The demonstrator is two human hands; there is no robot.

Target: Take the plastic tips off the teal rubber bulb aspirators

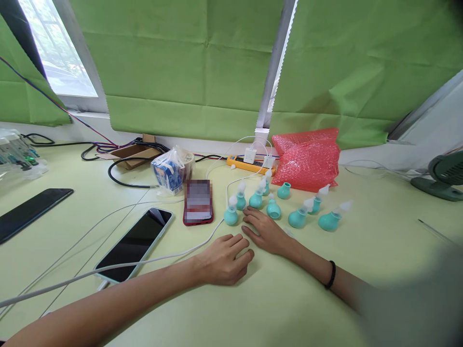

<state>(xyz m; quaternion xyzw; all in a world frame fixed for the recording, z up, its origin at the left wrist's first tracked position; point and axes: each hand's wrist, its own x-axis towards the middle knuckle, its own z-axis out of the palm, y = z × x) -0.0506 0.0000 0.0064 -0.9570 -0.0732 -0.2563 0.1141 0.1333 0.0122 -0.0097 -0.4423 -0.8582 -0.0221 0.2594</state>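
Note:
My left hand (pixel 226 260) rests on the pale green table with its fingers curled in. Its palm is hidden, and nothing sticks out of it. My right hand (pixel 265 229), a dark band on its wrist, lies palm down with fingers stretched and slightly apart, holding nothing visible. Just past its fingertips is a turquoise squeeze bulb (pixel 230 217) with a translucent tip, like a nasal aspirator. Several similar bulbs stand or tilt around it, including one at the right (pixel 329 221). A turquoise bulb without a tip (pixel 284 191) sits behind. Another bulb (pixel 274 210) turns its round opening towards me.
A white cable (pixel 170 255) runs over a phone (pixel 135 243) and past my left hand. Behind stand a red-cased phone (pixel 198 222), a bagged blue packet (pixel 168 174), an orange power strip (pixel 240 164) and a red bubble-wrap bag (pixel 307 161). A fan (pixel 446 173) is far right.

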